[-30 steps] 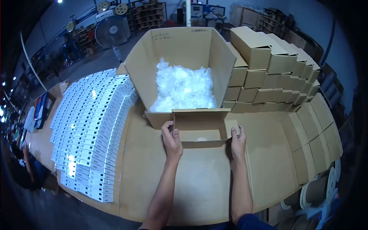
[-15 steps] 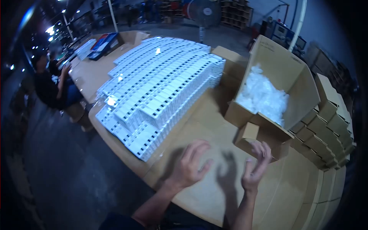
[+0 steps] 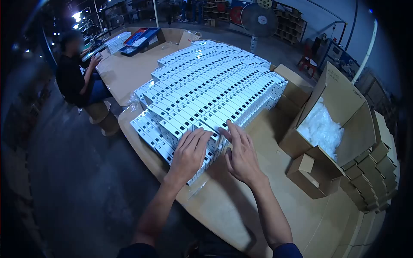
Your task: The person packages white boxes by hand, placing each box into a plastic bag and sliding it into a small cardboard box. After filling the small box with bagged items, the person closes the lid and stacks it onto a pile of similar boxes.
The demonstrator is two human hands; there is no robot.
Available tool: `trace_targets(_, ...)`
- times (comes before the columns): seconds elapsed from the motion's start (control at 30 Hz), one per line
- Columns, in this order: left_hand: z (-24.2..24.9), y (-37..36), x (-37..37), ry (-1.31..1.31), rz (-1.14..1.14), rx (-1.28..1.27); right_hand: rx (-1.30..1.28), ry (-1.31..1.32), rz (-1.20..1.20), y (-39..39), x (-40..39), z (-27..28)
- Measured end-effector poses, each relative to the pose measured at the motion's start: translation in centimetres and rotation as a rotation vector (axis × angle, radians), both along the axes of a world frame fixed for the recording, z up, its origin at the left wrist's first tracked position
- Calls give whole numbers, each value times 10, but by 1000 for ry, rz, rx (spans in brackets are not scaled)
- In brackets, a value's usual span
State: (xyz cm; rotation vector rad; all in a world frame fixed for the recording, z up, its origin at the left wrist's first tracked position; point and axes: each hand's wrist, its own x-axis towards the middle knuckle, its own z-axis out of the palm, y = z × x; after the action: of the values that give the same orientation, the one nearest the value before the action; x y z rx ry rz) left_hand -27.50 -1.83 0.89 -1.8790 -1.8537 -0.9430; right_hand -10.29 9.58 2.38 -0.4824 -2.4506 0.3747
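Observation:
Many slim white plastic blocks with small black square openings form a tiered stack [image 3: 202, 96] on the table. My left hand [image 3: 189, 152] lies over the near corner of the upper layer, fingers side by side and bent, fingertips on the blocks; its thumb is hidden. Just to the right, my right hand [image 3: 241, 155] reaches to the front edge of that layer. Its fingers are stretched out and the thumb stands apart, with fingertips at the block ends. No block is seen lifted from the stack.
A large cardboard box [image 3: 297, 129] with clear plastic bags [image 3: 322, 129] stands right, a small open carton [image 3: 312, 176] before it. Folded cartons [image 3: 365, 180] are piled far right. A blue tray [image 3: 140, 41] lies at the back; a person [image 3: 75, 73] sits left. A fan [image 3: 259, 20] stands behind.
Both hands have moved forward and left from above the bare tabletop to the near edge of the white stack. The camera view has shifted, so the scene sits farther right and lower.

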Motion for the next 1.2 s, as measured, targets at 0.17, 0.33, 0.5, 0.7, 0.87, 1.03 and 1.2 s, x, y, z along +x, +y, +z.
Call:
trace_targets(0.17, 5, -2, 0, -32, -18, -30, -35, 24, -3, 2, -6, -6)
trace_targets(0.33, 4, -11, -7, 53, -50, -42, -116, 39, -6, -3, -3, 2)
trace_targets(0.5, 24, -41, 18, 60, -68, 25, -424, 155, -71, -16, 45, 18)
trace_targets(0.7, 14, -10, 84, -25, -333, 224, -1390, 270, 152, -32, 126, 42)
trace_targets(0.87, 57, 44, 160, -298, -615, 1, -1145, 682, -48, -7, 180, 16)
trace_targets(1.03, 73, 168, 205, -463, -734, -8, -900, 671, -295, 47, 259, 57)
trace_targets(1.2, 39, 341, 256, -308, -547, -118, -388, 441, -677, 126, 308, 89)
